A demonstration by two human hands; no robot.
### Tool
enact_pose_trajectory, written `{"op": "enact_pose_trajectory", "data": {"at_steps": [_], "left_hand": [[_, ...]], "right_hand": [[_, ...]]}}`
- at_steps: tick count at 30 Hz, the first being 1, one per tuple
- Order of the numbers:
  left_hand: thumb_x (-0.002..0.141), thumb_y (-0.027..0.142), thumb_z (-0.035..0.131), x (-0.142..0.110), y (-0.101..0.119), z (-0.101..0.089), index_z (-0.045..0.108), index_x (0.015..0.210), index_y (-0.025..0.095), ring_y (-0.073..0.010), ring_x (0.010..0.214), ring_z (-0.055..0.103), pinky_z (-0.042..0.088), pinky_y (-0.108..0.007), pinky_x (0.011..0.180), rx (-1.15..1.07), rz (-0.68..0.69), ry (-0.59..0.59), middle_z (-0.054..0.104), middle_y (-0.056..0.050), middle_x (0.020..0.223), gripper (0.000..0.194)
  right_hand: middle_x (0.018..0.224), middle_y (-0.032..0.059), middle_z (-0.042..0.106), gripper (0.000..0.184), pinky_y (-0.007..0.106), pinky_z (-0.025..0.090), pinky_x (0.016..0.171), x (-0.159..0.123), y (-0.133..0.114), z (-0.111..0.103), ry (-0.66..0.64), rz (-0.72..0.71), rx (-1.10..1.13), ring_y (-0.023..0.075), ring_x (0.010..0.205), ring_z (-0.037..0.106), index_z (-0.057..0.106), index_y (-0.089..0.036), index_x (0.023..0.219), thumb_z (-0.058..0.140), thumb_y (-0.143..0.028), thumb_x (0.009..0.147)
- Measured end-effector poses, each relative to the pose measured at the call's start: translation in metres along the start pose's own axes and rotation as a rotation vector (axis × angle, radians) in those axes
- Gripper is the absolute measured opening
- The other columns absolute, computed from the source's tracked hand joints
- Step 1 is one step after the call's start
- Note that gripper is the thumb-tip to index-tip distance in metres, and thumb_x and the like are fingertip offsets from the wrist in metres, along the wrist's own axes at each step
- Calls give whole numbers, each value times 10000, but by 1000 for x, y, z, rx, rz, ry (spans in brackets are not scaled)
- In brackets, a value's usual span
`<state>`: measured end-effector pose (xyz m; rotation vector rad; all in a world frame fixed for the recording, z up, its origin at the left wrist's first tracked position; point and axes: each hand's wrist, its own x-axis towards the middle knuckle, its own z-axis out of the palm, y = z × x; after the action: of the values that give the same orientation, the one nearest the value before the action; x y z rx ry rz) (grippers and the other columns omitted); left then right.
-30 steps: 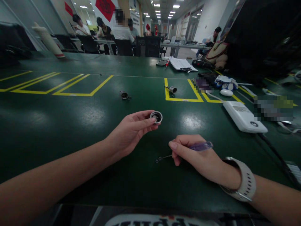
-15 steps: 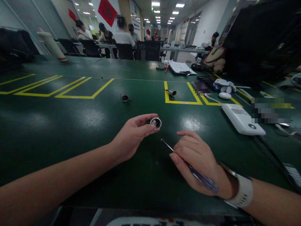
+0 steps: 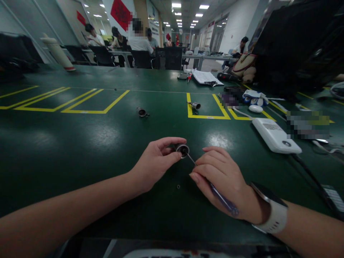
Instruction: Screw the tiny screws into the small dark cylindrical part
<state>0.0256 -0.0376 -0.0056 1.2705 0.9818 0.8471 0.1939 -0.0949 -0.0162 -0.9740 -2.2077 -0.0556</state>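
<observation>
Between the thumb and fingers of my left hand [image 3: 157, 159] is a small metal cup-shaped part [image 3: 184, 147], its round opening turned toward me. My right hand [image 3: 221, 179] is closed around a screwdriver [image 3: 224, 200] with a clear purplish handle. The thin shaft points up and left, and its tip reaches into the mouth of the metal part. What the tip touches inside cannot be made out. Below the hands a tiny dark ring-like piece [image 3: 178, 186] lies on the green table [image 3: 107, 208].
Farther back lie two similar metal cups [image 3: 141, 112] with small bits beside them, one within yellow tape lines [image 3: 208, 117]. On the right are a white device [image 3: 276, 136] with a cable, a white oval case [image 3: 256, 108] and papers [image 3: 205, 77]. Several people sit beyond.
My left hand has brought the metal part slightly down and right. The screwdriver's tip, apart from it before, is now inside its opening.
</observation>
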Motion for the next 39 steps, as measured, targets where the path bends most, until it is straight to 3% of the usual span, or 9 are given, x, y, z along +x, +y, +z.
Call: {"op": "enact_pose_trajectory", "data": {"at_steps": [21,25,29,34,39], "left_hand": [[642,118,663,-1,-1,5,698,872,146,-181,742,661,506,-282,685,64,-46,74,721,-49,769,234],[646,110,659,2,-1,5,685,853,137,-173,738,655,503,-288,707,29,-54,68,709,-45,767,211],[642,105,670,7,-1,-1,635,883,140,-181,802,641,505,-309,723,-57,-34,94,688,-55,888,246],[610,76,701,11,1,-10,591,971,142,-188,901,611,458,-327,837,-98,-38,104,656,-61,956,384],[613,68,710,12,2,-13,584,1000,150,-182,883,617,450,-331,846,-159,-62,61,648,-61,963,415]], "right_hand": [[675,28,609,196,390,419,832,1,-9,3,-87,-3,-74,154,687,553,582,-157,725,461,-182,877],[692,32,619,169,401,414,848,0,-9,1,-58,19,36,152,696,554,580,-152,727,479,-165,861],[625,9,590,231,376,438,838,2,-7,-5,-54,223,415,124,623,547,572,-150,678,461,-203,874],[567,-5,603,342,294,494,695,4,1,-4,-299,602,912,115,582,573,590,-161,612,481,-343,880],[568,0,596,316,261,487,630,6,5,-1,-314,676,1000,118,601,577,605,-151,616,514,-327,862]]}}
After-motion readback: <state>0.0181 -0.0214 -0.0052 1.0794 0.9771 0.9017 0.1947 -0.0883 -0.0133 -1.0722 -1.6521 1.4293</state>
